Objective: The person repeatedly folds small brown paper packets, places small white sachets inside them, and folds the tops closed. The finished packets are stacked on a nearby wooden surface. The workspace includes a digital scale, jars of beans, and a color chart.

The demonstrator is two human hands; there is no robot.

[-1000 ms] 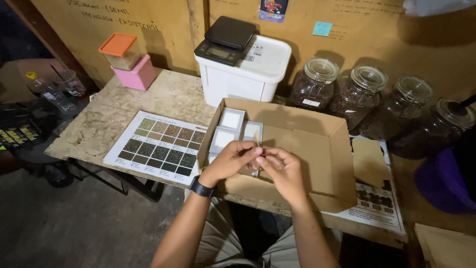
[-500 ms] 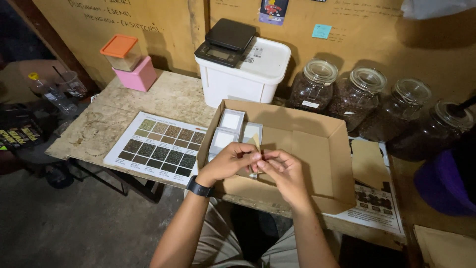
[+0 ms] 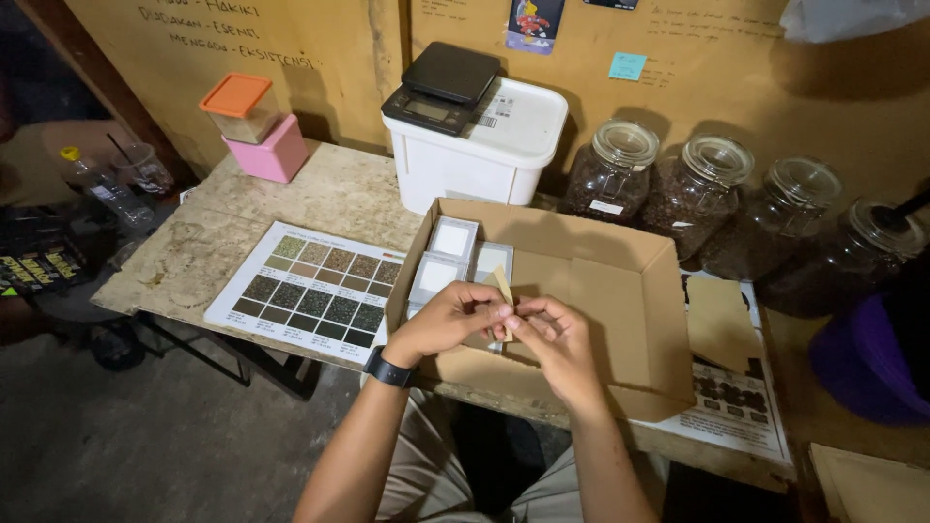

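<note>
Both hands meet over the near edge of an open cardboard box (image 3: 620,320). The left hand (image 3: 448,320), with a dark watch (image 3: 387,368) on its wrist, has its fingers curled and its fingertips pressed onto a small tan strip (image 3: 505,293), which looks like paper or tape and stands up between the two hands. The right hand (image 3: 559,341) touches the same strip from the other side, thumb and forefinger pinching its lower part.

At the far left, off the tabletop (image 3: 320,194), stand a plastic bottle with a yellow cap (image 3: 97,186) and a clear cup (image 3: 143,169). On the far left corner of the tabletop, an orange-lidded container (image 3: 239,108) sits on a pink box (image 3: 271,152). Nearer lies a printed chart of small dark squares (image 3: 315,291), just beside the box's left wall. Inside the box, against its left side, are several small white square containers (image 3: 451,239).

Behind the box stands a white bin (image 3: 480,145) with a black scale (image 3: 441,85) on its lid. To the right, a row of four lidded glass jars (image 3: 717,189) holds something dark, against the wall. A second printed sheet (image 3: 736,412) lies under the box's right near corner. A purple object (image 3: 862,358) shows at the right edge.
</note>
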